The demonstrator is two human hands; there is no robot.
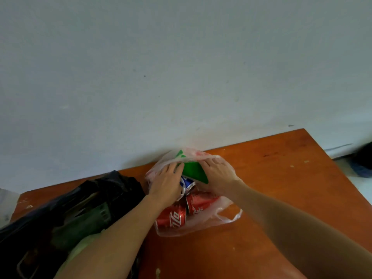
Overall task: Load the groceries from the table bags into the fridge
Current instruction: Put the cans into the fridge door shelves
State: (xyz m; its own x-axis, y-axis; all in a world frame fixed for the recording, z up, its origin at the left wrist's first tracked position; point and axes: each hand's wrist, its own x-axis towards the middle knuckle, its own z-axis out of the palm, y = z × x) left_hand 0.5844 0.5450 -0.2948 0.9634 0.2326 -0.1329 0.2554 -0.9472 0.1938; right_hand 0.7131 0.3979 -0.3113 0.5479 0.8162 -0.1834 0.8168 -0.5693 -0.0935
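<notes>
I see open orange-brown wooden tabletop (281, 188) right of the translucent plastic bag (223, 217); a black plastic bag (112, 190) crowds its left, perhaps touching; pale wall (181, 77) behind.

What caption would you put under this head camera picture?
Left hand and right hand hold a green packet in a clear bag of soda cans, beside a black bag.

The table (281, 178) is coloured orange-brown and flecked with pale spots. The thin bag (221, 216) is tinted a translucent pinkish white. Through it are seen a plain green packet (194, 171), red cans (171, 218) lettered in white and a blue-and-white can (186, 183). At the left a bag (90, 198) is coloured glossy black, and the far wall (181, 67) pale grey-blue.
</notes>
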